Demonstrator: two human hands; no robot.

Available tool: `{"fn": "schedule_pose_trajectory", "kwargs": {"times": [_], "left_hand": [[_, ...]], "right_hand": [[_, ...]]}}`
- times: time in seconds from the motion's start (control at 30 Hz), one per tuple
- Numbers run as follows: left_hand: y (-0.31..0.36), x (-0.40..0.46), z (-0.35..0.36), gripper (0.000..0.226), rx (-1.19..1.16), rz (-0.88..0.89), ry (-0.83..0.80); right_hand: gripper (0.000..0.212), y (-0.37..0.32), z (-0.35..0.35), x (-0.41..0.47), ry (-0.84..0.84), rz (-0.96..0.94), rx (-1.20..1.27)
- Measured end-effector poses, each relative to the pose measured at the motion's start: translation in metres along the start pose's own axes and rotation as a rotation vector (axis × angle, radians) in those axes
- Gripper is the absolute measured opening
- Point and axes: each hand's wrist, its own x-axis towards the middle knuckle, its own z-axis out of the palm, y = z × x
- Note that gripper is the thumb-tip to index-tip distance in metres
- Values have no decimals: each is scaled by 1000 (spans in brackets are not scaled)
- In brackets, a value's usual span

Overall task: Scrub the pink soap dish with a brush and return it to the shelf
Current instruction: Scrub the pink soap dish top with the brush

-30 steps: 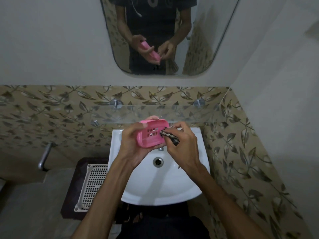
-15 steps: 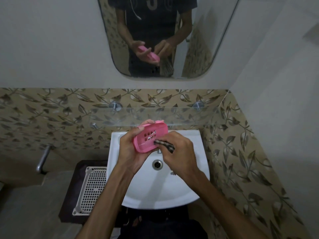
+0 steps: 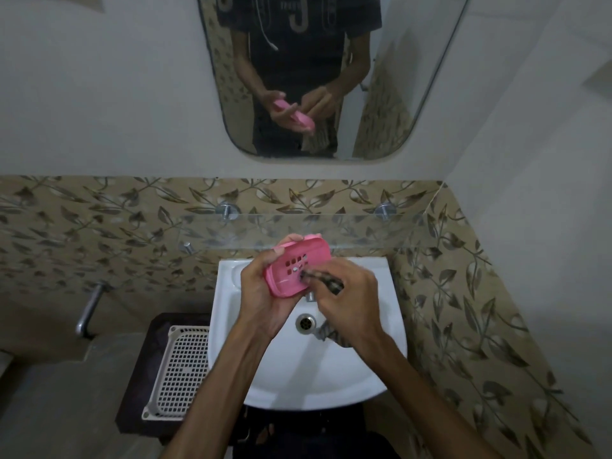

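My left hand (image 3: 261,293) grips the pink soap dish (image 3: 296,265) over the white basin (image 3: 238,342), tilted with its slotted bottom facing me. My right hand (image 3: 347,299) holds a dark brush (image 3: 323,279), whose head touches the dish near the lower slots. The brush and the right fingers are blurred by motion. The glass shelf (image 3: 364,231) runs along the wall just behind and above the dish.
A mirror (image 3: 331,77) above shows a person's reflection holding the dish. A white perforated basket (image 3: 175,369) sits on a dark stand left of the basin. A metal tap (image 3: 89,306) juts from the left wall. Leaf-patterned tiles close in on the right.
The brush head has slid left and down across the dish's slotted face. The dish has tilted a little in my left hand, and the camera has tipped downward.
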Motion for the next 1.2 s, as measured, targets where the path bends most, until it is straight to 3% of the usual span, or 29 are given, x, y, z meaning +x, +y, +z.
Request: {"fn": "schedule_pose_trajectory", "kwargs": {"times": [0.07, 0.17, 0.27, 0.67, 0.77, 0.87, 0.97, 1.1, 1.2], "left_hand": [[1, 0, 1, 44, 14, 16, -11], [5, 1, 1, 58, 24, 23, -13], [8, 4, 0, 46, 17, 42, -17], [16, 5, -7, 41, -7, 38, -41], [15, 6, -4, 43, 17, 55, -55], [14, 5, -2, 50, -21, 59, -43], [12, 3, -1, 43, 17, 63, -25], [8, 1, -2, 41, -59, 49, 12], [6, 0, 0, 37, -9, 67, -9]], "right_hand": [[23, 1, -1, 3, 59, 40, -27], [25, -3, 1, 3, 0, -19, -13], [20, -2, 1, 10, 37, 16, -46], [19, -13, 8, 13, 41, -45, -41], [15, -14, 12, 16, 125, 36, -24], [19, -21, 17, 10, 61, -57, 5], [19, -17, 13, 15, 192, 37, -9], [25, -19, 13, 7, 60, -84, -19], [19, -17, 10, 13, 193, 45, -9]]}}
